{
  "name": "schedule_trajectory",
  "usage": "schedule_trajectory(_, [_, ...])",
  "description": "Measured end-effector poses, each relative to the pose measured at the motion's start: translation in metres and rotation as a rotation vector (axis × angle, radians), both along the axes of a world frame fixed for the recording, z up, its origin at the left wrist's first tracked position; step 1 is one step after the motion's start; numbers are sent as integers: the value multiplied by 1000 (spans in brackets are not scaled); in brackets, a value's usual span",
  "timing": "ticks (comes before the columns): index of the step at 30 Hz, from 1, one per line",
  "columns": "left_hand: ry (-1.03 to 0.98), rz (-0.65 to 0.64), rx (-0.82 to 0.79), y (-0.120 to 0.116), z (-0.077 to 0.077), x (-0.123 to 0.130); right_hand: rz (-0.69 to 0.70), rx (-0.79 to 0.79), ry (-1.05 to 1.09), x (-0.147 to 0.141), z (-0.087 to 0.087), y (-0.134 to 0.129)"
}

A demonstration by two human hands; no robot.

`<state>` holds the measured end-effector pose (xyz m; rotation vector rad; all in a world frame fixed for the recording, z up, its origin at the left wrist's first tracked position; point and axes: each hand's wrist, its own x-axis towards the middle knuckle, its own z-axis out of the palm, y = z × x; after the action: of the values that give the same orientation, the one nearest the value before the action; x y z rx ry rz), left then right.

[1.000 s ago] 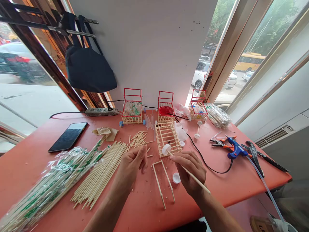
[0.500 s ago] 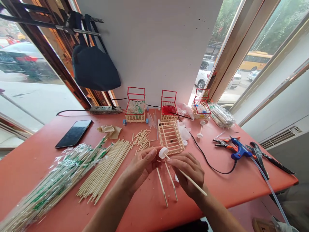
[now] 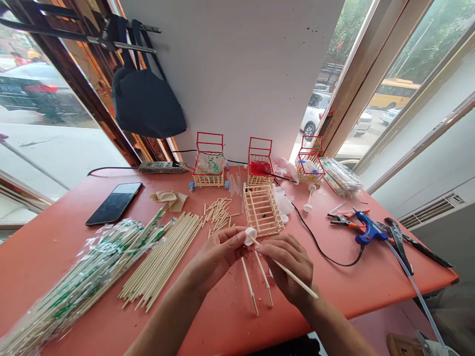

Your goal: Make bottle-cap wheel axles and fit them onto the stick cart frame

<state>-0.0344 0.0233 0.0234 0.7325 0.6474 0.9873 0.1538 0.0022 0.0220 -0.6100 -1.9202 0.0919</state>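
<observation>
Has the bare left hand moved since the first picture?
Yes: the left hand has moved rightward, relative to the slatted, pale wooden rack.

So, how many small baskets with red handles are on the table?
3: the left basket beside the power strip, the middle basket behind the plain stick frame, the right basket beside the wrapped bundle.

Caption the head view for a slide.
Hands hold a white cap and wooden stick above a red table.

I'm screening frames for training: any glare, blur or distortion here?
Head view: daylight leaves the left window pale and hazy; the clear-plastic-wrapped bundle of wooden sticks glints, softening toward the lower left corner; the brown window frames splay outward, wide-angle style.
</observation>
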Motion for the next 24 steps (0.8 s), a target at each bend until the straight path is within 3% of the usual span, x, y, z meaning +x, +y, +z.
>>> schedule_trajectory(11, [-55,-42,13,2,-9,-2,9,-14,7,1,-1,-1])
schedule_trajectory(24, [-51,-48,-4,2,-6,-2,-9,7,-11,1,2,-2])
